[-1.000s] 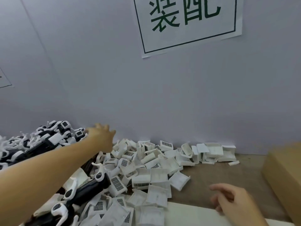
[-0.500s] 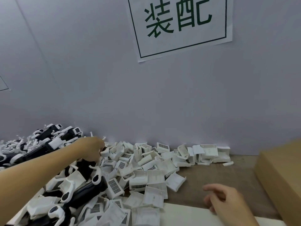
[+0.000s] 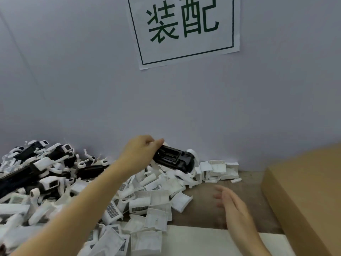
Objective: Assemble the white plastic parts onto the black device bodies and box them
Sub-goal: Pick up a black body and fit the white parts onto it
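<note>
1. The black device body (image 3: 173,159) is held above the heap of white plastic parts (image 3: 156,198), near the wall.
2. The left hand (image 3: 140,152) grips its end at 9 o'clock.
3. The right hand (image 3: 230,202), blurred with fingers extended and holding nothing, hovers at 5 o'clock.
4. A cardboard box (image 3: 302,193) lies at 4 o'clock.
5. A pile of black bodies (image 3: 36,167) lies at 9 o'clock.

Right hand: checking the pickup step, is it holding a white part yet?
No, the right hand hangs open and empty above the table.
</note>
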`<state>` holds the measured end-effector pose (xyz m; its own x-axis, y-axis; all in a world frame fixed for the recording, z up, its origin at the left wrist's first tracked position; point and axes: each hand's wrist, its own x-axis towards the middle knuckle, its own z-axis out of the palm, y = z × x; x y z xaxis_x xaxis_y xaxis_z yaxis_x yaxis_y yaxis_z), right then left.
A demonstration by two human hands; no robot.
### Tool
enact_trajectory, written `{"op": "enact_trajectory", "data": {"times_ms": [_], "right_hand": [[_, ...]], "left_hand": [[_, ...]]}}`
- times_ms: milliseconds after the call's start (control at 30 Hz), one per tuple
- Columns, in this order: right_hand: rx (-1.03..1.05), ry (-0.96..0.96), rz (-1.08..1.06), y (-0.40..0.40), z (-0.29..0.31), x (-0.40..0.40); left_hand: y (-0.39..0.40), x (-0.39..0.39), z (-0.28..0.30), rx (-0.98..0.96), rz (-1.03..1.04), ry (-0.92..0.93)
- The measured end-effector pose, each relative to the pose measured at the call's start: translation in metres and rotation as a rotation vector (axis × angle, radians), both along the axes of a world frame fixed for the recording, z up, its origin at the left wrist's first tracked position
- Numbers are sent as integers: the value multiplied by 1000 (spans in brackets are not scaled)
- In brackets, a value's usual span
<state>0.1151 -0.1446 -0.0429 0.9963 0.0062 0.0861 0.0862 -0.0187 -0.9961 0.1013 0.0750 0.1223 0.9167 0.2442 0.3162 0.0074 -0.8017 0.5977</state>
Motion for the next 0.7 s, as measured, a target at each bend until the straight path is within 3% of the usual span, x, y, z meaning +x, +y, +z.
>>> {"op": "enact_trajectory", "data": {"times_ms": [133, 200, 333, 533, 600, 700], "right_hand": [[157, -5, 100, -4, 17, -1], [187, 0, 169, -6, 19, -3], [109, -184, 299, -13, 11, -17], [-436, -366, 240, -4, 2, -11], [-508, -354, 207, -4, -1, -9], [-443, -273, 130, -7, -5, -4]], "left_hand": [[-62, -11, -68, -261, -5, -195], [-81, -14, -98, -446, 130, -252], [-89, -15, -139, -778, 355, -223], [-80, -6, -148, -862, 414, -225], [-79, -3, -145, -867, 358, -224], [-84, -3, -141, -851, 161, -240]]}}
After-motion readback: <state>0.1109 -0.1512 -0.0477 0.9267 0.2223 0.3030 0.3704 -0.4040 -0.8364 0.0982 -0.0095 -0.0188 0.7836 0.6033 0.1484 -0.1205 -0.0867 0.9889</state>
